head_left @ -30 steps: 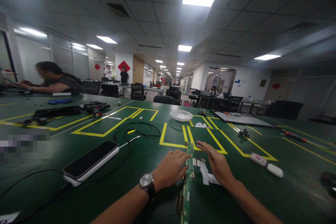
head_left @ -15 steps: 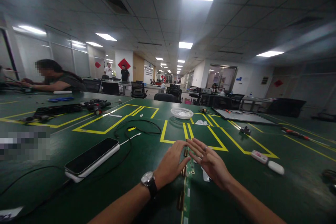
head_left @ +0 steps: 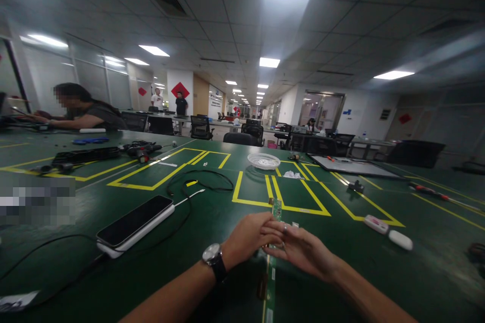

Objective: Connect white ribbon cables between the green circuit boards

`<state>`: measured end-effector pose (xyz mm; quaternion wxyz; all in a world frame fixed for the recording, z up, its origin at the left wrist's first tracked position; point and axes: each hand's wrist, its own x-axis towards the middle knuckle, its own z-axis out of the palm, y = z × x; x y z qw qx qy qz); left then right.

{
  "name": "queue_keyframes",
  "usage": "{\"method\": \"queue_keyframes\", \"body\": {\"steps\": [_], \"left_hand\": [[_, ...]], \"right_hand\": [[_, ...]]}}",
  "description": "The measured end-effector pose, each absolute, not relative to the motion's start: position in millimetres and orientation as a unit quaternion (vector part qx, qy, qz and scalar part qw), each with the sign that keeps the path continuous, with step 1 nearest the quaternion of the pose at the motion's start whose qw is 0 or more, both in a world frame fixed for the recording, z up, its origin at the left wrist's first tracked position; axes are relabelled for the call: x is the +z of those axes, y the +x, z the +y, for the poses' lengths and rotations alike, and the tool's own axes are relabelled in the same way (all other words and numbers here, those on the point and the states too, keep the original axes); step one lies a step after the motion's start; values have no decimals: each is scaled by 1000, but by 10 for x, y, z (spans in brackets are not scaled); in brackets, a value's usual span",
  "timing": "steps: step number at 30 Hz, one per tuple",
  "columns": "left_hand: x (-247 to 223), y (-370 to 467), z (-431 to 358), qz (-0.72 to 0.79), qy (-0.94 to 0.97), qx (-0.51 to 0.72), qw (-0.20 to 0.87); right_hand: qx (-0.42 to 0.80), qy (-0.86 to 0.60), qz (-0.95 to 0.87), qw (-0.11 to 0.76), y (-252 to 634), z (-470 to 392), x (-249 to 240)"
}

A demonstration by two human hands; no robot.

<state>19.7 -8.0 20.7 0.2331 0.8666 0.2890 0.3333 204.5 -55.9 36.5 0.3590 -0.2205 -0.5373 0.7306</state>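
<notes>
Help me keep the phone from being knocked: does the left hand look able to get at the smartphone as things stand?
Probably yes: although the left hand overlaps the right hand over the circuit board, only a low black cable seems to cross its way to the smartphone.

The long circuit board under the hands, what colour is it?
The circuit board is green, seen best at its near end in the head view.

Long, narrow green circuit board (head_left: 270,290) stretches straight ahead, its middle hidden
</notes>
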Motion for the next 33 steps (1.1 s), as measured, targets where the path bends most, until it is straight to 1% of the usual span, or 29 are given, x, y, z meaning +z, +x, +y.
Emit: {"method": "queue_keyframes", "body": {"steps": [5,8,10,13,15,17,21,23,26,30,33], "left_hand": [[213,207,-109,310,915,247,75],[238,239,-153,263,945,190,-41],[249,271,-180,241,953,165,-82],[268,311,-195,240,952,158,-102],[298,315,-184,225,950,180,-120],[343,294,-158,194,945,226,-137],[434,201,-96,136,932,298,-157],[455,159,-85,123,929,304,-169],[459,144,-118,122,934,285,-179],[463,191,-222,125,944,254,-169],[479,216,-278,123,950,236,-163]], "right_hand": [[719,-242,-566,323,1994,-605,363],[653,-318,-624,286,1979,-630,356],[614,-346,-658,264,1968,-654,359],[602,-321,-676,279,1937,-702,387],[580,-307,-697,289,1916,-741,434],[517,-324,-740,283,1910,-781,505],[323,-396,-817,266,1953,-835,656],[282,-392,-834,266,1976,-844,694],[285,-376,-843,260,1985,-849,685],[292,-404,-828,256,2007,-863,625],[300,-388,-837,243,2051,-866,611]]}}
